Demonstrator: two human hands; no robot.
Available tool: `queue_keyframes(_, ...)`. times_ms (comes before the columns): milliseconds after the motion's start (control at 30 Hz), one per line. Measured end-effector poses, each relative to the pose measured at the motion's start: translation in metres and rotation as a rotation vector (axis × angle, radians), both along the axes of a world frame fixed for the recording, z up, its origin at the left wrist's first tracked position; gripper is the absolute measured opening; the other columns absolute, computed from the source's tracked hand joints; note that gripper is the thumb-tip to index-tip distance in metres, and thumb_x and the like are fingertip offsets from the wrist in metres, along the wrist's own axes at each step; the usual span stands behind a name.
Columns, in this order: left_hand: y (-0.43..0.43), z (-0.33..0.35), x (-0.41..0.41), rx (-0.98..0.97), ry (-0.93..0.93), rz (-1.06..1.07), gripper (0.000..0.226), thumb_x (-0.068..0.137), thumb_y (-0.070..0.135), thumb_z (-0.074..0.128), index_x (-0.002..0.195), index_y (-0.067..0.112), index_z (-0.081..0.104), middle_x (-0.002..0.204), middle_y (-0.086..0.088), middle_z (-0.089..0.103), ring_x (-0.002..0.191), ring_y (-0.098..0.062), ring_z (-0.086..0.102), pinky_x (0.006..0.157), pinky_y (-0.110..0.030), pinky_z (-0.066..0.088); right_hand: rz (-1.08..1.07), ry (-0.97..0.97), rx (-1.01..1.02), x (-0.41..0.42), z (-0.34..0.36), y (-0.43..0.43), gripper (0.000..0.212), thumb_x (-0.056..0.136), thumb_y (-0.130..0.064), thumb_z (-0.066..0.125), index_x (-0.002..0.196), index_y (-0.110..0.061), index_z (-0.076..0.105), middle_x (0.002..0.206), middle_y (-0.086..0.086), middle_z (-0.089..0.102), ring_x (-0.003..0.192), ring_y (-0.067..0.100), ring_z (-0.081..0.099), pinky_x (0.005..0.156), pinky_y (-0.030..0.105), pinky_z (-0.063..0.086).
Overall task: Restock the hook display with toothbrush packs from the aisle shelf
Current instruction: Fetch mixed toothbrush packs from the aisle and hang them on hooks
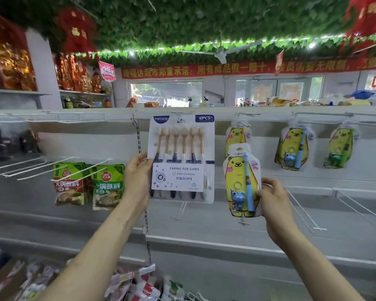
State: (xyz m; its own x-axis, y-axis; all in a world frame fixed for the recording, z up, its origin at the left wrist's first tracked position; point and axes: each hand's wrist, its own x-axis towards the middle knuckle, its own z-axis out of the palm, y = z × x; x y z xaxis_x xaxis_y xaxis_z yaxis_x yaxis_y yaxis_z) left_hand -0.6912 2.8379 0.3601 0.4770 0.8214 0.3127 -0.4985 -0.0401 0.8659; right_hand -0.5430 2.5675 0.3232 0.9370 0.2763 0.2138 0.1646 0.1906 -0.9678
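Observation:
My left hand [137, 177] grips the left edge of a white six-brush toothbrush pack [182, 158], held upright against the white hook display with its top at the upper rail. My right hand [271, 197] pinches the right edge of a yellow bear-shaped child's toothbrush pack [240, 181] with a blue brush, held in front of the panel. Behind and above it another yellow bear pack [237, 133] hangs on a hook. Two more bear packs [293, 147] [340, 146] hang to the right.
Bare white wire hooks [30, 168] jut out at the left and others [304, 211] at the lower right. Two green sauce pouches [89, 184] hang at the left. Loose packets [137, 285] fill a bin below. A perforated upright [139, 140] splits the panels.

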Motion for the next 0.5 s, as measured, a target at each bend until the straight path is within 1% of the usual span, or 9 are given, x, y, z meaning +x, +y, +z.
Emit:
queue_keyframes(100, 0.006, -0.002, 0.001, 0.003, -0.014, 0.005, 0.020, 0.103, 0.005, 0.060, 0.121, 0.012, 0.064, 0.093, -0.002, 0.081, 0.088, -0.019, 0.077, 0.081, -0.040, 0.061, 0.015, 0.004, -0.011, 0.003, -0.001, 0.010, 0.030, 0.104, 0.004, 0.039, 0.120, -0.018, 0.053, 0.107, 0.001, 0.072, 0.074, 0.007, 0.077, 0.055, 0.036, 0.062)
queue_keyframes(200, 0.012, -0.001, 0.005, 0.004, -0.011, 0.000, 0.020, 0.101, 0.005, 0.062, 0.120, 0.011, 0.065, 0.097, -0.005, 0.081, 0.093, -0.023, 0.077, 0.085, -0.043, 0.061, 0.036, 0.006, -0.013, 0.006, 0.000, 0.021, 0.028, 0.105, 0.002, 0.041, 0.123, -0.017, 0.053, 0.109, 0.002, 0.072, 0.078, 0.010, 0.078, 0.059, 0.039, 0.063)
queue_keyframes(300, 0.018, 0.001, 0.014, 0.008, 0.000, 0.006, 0.022, 0.100, 0.004, 0.063, 0.121, 0.010, 0.063, 0.088, -0.001, 0.081, 0.084, -0.018, 0.077, 0.082, -0.043, 0.060, 0.043, 0.016, -0.016, 0.008, 0.002, 0.028, 0.027, 0.106, 0.000, 0.042, 0.124, -0.018, 0.052, 0.110, 0.002, 0.072, 0.084, 0.016, 0.078, 0.064, 0.043, 0.065)
queue_keyframes(367, 0.020, 0.001, 0.023, -0.003, 0.013, -0.003, 0.023, 0.100, 0.004, 0.063, 0.122, 0.010, 0.062, 0.080, 0.004, 0.080, 0.076, -0.013, 0.076, 0.075, -0.038, 0.060, 0.039, 0.006, -0.031, 0.009, 0.004, 0.030, 0.027, 0.106, -0.001, 0.042, 0.124, -0.019, 0.052, 0.111, 0.001, 0.072, 0.089, 0.017, 0.077, 0.063, 0.043, 0.064)
queue_keyframes(433, 0.024, 0.002, 0.035, -0.027, 0.026, -0.011, 0.025, 0.099, 0.003, 0.064, 0.123, 0.009, 0.061, 0.077, 0.007, 0.079, 0.073, -0.010, 0.076, 0.068, -0.032, 0.060, 0.031, -0.008, -0.033, 0.011, 0.007, 0.029, 0.028, 0.106, -0.001, 0.041, 0.123, -0.020, 0.052, 0.109, 0.000, 0.072, 0.087, 0.015, 0.076, 0.059, 0.039, 0.062)
queue_keyframes(500, 0.028, 0.003, 0.049, -0.061, 0.030, -0.021, 0.030, 0.097, 0.002, 0.067, 0.126, 0.006, 0.061, 0.085, 0.000, 0.079, 0.075, -0.013, 0.076, 0.069, -0.034, 0.061, 0.006, -0.015, -0.024, 0.013, 0.011, 0.026, 0.029, 0.105, 0.001, 0.041, 0.122, -0.020, 0.052, 0.107, -0.002, 0.072, 0.082, 0.011, 0.076, 0.056, 0.036, 0.060)
